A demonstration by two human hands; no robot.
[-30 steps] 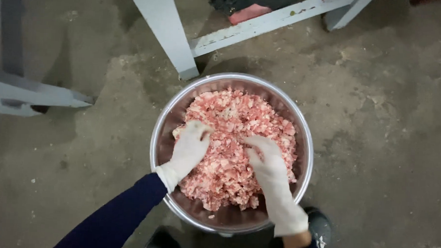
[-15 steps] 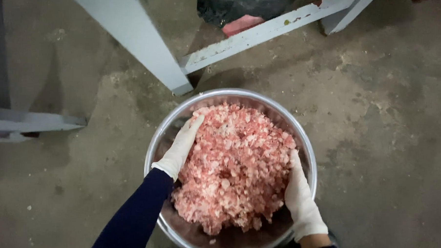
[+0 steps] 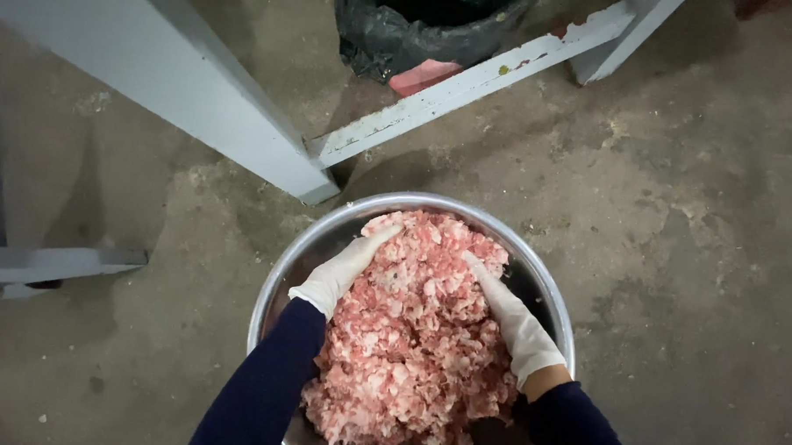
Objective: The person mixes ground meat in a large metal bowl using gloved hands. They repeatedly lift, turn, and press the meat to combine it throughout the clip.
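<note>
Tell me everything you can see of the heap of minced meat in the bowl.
The minced meat is a coarse, moist-looking heap of pink and pale bits, raw by its look. It is piled high down the middle of a round metal bowl standing on a stained concrete floor. The gloved left hand presses flat on its left flank, the gloved right hand on its right flank.

Dim, even light; soft shadows on the floor [image 3: 675, 259], mild glare on the bowl [image 3: 432, 202] rim, slightly soft focus.
</note>
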